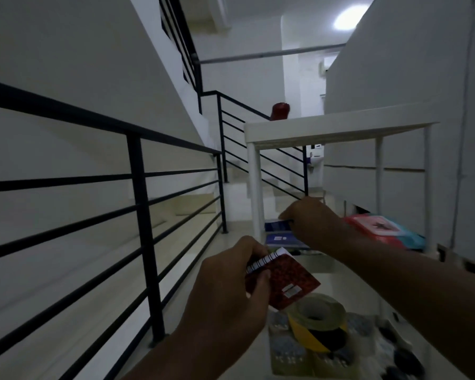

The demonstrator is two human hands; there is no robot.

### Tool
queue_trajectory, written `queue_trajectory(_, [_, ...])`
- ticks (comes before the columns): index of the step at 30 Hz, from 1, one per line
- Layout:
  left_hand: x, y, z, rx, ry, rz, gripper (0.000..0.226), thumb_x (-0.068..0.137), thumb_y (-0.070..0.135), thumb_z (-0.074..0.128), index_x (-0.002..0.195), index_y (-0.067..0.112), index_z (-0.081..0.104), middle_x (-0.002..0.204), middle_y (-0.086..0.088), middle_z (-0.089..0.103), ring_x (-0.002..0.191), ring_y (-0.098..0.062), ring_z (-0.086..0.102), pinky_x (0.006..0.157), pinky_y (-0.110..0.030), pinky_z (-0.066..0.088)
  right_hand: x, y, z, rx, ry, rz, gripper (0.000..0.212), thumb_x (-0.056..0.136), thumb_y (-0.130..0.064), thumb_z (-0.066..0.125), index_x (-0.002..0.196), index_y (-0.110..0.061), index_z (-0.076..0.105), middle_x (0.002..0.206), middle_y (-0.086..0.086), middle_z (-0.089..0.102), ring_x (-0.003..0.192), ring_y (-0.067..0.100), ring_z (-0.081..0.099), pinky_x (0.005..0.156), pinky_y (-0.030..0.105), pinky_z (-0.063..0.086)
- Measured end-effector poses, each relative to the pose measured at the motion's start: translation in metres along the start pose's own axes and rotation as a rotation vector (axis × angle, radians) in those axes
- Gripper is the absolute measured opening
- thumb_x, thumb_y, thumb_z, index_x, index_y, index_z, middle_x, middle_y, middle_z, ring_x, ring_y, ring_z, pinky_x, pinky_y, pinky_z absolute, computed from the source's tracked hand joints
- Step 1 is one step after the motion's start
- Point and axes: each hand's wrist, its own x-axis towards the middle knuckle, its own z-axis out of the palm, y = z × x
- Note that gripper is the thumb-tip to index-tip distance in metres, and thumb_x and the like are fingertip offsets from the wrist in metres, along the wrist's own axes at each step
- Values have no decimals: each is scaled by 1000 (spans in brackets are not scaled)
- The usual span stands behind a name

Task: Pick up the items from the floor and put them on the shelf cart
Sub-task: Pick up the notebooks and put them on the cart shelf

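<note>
Nearest, tape roll lying flat, hole up, on patterned pad, apparently not yet shelved; just beyond, left hand clamped on red notebook, spiral edge by the fingers, long axis running down-right, held in the air. Farther, right hand pinching blue book at lower shelf of white cart, red-and-teal packet already shelved; judged partway.

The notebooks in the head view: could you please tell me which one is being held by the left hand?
The red spiral-bound notebook, gripped by the left hand above the yellow-and-black tape roll. The blue notebooks lie farther off, by the right hand.
</note>
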Motion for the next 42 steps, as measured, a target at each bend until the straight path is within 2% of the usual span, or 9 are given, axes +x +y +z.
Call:
queue_trajectory(5, [0,-17,3,6,-16,4,19,84,16,67,88,33,58,77,18,64,76,3,64,56,-6,46,18,15,29,-71,-124,149,31,87,-12,64,118,-11,69,119,16,65,107,28,63,97,37,50])
queue_trajectory(11, [2,-21,12,0,-14,7,17,84,19,67,89,32,59,77,18,65,77,2,64,56,-12,51,11,18,16,-12,-309,57,37,90,-16,64,127,-17,64,126,7,66,112,20,62,95,23,44])
queue_trajectory(16, [7,-9,20,-32,6,26,14,85,15,68,89,26,61,77,18,64,79,3,63,56,-8,46,-16,10,-41,316,-137,94,40,81,2,58,111,-19,73,119,5,70,105,8,63,85,21,52])
queue_trajectory(18, [7,-2,20,-63,11,23,12,85,14,68,90,23,62,79,17,65,81,4,64,57,-5,46,-41,5,-77,446,-267,36,42,80,-1,58,99,-35,73,111,-8,72,101,1,65,81,20,53])
queue_trajectory(21, [7,9,20,-92,21,22,12,84,12,69,90,21,63,79,14,66,80,2,64,57,-7,48,-87,-8,-119,534,-519,-72,39,79,-14,65,106,-42,69,108,-17,71,103,-2,64,83,26,55])
queue_trajectory(27, [11,32,16,-118,73,45,12,83,9,70,88,18,63,78,12,65,79,3,63,56,-4,44,-136,-28,-129,543,-193,-39,17,82,-19,74,98,-25,75,89,-13,75,82,-4,70,69,18,59])
queue_trajectory(32, [19,24,13,-10,26,0,44,84,25,70,126,23,56,113,6,64,101,2,57,77,-1,40,-119,-26,-137,204,-9,-69,22,86,-23,69,108,-21,72,96,-5,75,73,-7,66,63,7,52])
queue_trajectory(35, [20,12,11,112,30,-9,63,84,33,69,141,25,42,130,4,55,116,1,44,90,1,26,-88,-23,-128,-84,59,-95,25,91,-27,62,115,-24,69,98,0,76,77,5,68,70,16,49])
queue_trajectory(42, [9,-6,9,146,-5,70,55,83,33,62,135,30,46,115,19,48,106,12,35,90,9,20,-13,-10,-42,-428,12,-45,26,86,-19,66,111,-23,70,96,4,70,83,20,68,70,31,54])
